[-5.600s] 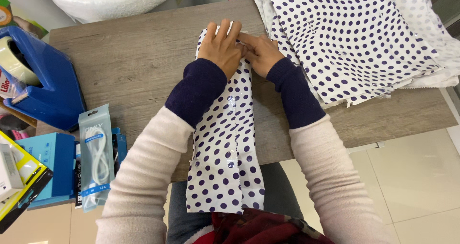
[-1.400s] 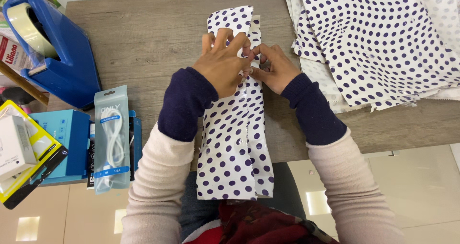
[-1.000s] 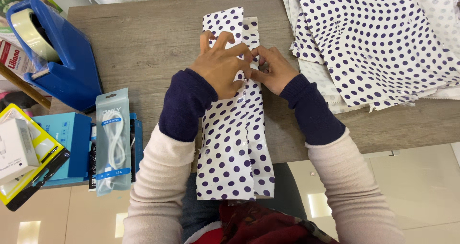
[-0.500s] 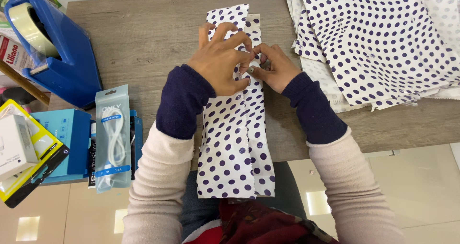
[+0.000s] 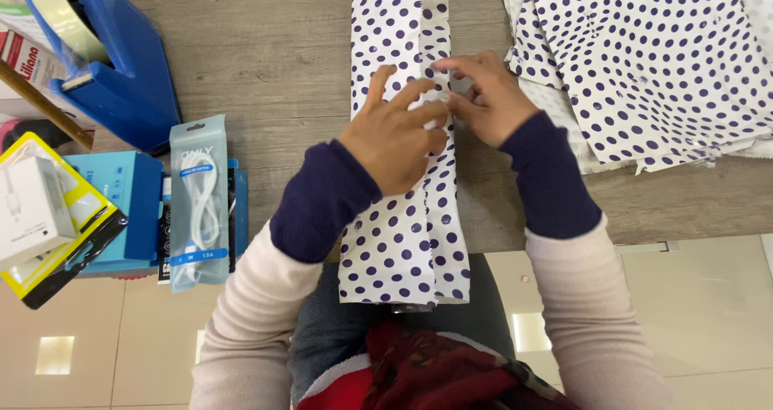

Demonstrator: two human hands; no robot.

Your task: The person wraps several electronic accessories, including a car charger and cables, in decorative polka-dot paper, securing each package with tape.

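— Far left on the grey wood-grain desk [image 5: 266, 48]?
— Blue tape dispenser [image 5: 109, 64]; below it, clear pouch holding a coiled white cable [image 5: 197, 205].
— Left hand [image 5: 397, 132]?
— Fingers spread, pressed flat on the long folded white polka-dot paper wrap [image 5: 407, 233] overhanging the desk edge.
— Right hand [image 5: 489, 96]?
— Half curled, fingertips pinching the wrap's seam, touching the left.
— Further right?
— Stack of matching dotted sheets [image 5: 652, 56].

a grey wood-grain table [image 5: 266, 64] fills the top; beneath it lies a glossy beige tiled floor [image 5: 708, 313] with light reflections.
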